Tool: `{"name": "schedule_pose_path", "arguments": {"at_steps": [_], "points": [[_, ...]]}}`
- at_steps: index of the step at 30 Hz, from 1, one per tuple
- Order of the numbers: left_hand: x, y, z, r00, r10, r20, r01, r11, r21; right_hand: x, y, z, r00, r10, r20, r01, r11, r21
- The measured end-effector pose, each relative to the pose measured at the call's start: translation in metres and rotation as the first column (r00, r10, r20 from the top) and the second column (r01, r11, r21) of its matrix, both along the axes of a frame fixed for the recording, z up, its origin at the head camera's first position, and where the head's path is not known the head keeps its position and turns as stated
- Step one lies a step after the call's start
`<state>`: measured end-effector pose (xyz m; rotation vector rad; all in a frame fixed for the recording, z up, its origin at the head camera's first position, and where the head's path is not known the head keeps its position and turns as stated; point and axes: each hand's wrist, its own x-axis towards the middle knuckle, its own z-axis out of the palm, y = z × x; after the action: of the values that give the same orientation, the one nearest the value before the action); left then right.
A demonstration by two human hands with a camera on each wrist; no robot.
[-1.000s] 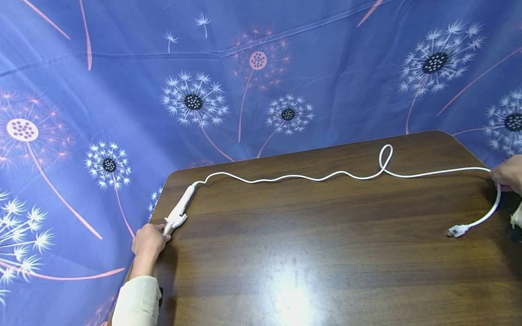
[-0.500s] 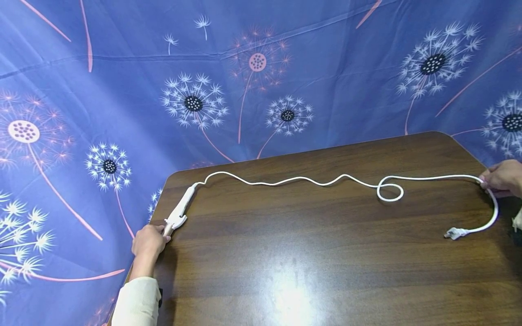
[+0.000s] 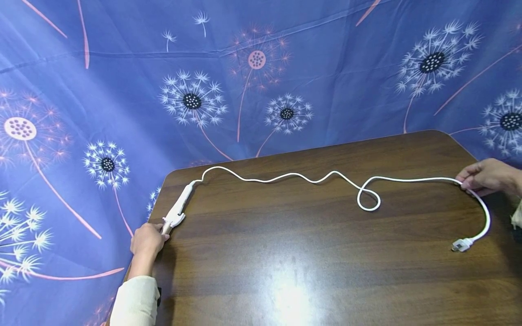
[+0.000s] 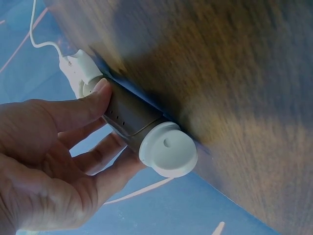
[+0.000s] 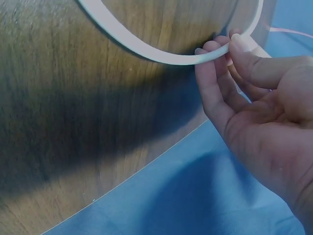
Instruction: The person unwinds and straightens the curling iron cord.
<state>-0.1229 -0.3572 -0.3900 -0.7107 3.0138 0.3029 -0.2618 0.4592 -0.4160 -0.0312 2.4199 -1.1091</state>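
A curling iron (image 3: 179, 203) with a white handle lies along the table's left edge, its handle end pointing toward the back. My left hand (image 3: 147, 241) grips its barrel, thumb on one side and fingers underneath. In the left wrist view the dark barrel (image 4: 132, 110) ends in a round white tip (image 4: 171, 151). The white cord (image 3: 299, 175) runs in waves across the table and makes one small loop right of the middle. On the right side, my right hand (image 3: 491, 176) pinches the cord between thumb and fingertips. Beyond that hand the cord bends back toward the plug (image 3: 462, 245).
The brown wooden table (image 3: 306, 240) has rounded back corners. Blue cloth (image 3: 346, 90) with a dandelion print hangs behind it and down its left side. A bright glare spot shows on the front part of the tabletop.
My right hand has moved left while pinching the cord. The cord's loop has flipped from the back toward the front and shifted left. My left hand keeps its place on the barrel.
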Motion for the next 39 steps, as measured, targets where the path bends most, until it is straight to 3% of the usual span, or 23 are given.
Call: {"name": "schedule_pose_path", "arguments": {"at_steps": [8, 16, 25, 33, 39], "points": [[0.000, -0.001, 0.001, 1.000, -0.012, 0.000, 0.012, 1.000, -0.003, -0.004, -0.004, 0.001, 0.997, 0.045, 0.060, -0.043, 0.999, -0.026], [0.000, -0.002, 0.001, 1.000, -0.004, 0.001, 0.004, 1.000, -0.002, -0.004, -0.011, 0.005, 0.998, -0.018, -0.065, 0.019, 1.000, 0.011], [0.000, -0.002, -0.002, 1.000, 0.011, -0.012, -0.011, 1.000, 0.017, -0.008, -0.034, 0.013, 0.989, 0.003, -0.146, -0.004, 1.000, -0.005], [-0.002, -0.003, -0.001, 1.000, 0.021, 0.004, -0.022, 0.999, 0.037, -0.018, -0.063, 0.023, 0.984, 0.088, -0.157, -0.101, 0.992, -0.077], [-0.003, -0.002, 0.000, 0.999, 0.028, 0.021, -0.029, 0.999, 0.030, -0.027, -0.085, 0.027, 0.978, 0.153, -0.143, -0.180, 0.964, -0.197]]}}
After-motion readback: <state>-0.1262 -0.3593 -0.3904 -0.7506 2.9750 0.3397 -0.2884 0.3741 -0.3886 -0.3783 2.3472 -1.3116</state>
